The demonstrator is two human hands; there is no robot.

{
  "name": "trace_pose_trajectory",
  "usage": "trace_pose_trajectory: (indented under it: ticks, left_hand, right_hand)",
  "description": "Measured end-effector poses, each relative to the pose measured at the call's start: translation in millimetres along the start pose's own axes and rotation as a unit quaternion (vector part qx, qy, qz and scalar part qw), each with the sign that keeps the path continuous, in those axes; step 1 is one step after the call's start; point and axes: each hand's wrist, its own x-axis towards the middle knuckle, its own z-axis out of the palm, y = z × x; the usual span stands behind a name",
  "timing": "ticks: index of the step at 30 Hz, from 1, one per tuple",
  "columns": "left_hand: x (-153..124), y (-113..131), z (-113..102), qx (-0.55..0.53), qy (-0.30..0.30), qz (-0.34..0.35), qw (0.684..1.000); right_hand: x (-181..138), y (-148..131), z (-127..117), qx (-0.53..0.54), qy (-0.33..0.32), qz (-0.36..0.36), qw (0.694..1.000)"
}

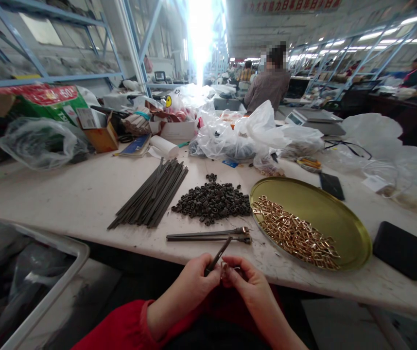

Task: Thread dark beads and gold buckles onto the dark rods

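Observation:
In front of the table edge, my left hand (196, 281) is closed on a narrow dark strap (223, 250), whose free end points up and right. My right hand (248, 278) pinches a small shiny metal buckle (223, 266), mostly hidden by the fingers, beside the strap. Just beyond my hands lie a few straps with buckles (204, 236) at their right ends. Farther back are a bundle of plain dark straps (152, 197) and a heap of small dark loops (214, 201). Many gold buckles (296, 233) lie in a round gold tray (318, 198).
A black phone-like slab (398, 249) lies near the right edge, another dark phone (331, 186) behind the tray. Clear plastic bags (259, 131), a scale (314, 120) and boxes (101, 129) line the back. A white-rimmed bin (80, 253) stands lower left. A person (269, 87) is ahead.

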Motion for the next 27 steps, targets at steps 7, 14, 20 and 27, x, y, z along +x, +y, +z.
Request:
trace_pose_trajectory:
  ticks: [7,14,20,27]
  left_hand:
    - [1.8,-5.2,2.7,0.013,0.006,-0.015,1.000]
    - [-1.2,1.0,0.1,0.023,-0.007,-0.013,1.000]
    - [-11.3,2.5,-18.3,0.077,-0.043,0.015,0.996]
    - [-16.7,3.7,-19.3,0.120,-0.062,0.040,0.990]
  right_hand:
    - [0.1,0.9,-0.2,0.035,-0.013,0.022,0.999]
    - [-2.3,-3.9,-0.4,0.041,-0.007,0.034,0.999]
    - [-5.4,-7.3,-9.3,0.101,0.033,0.027,0.994]
    - [-9.1,-9.0,-3.4,0.255,0.007,0.111,0.961]
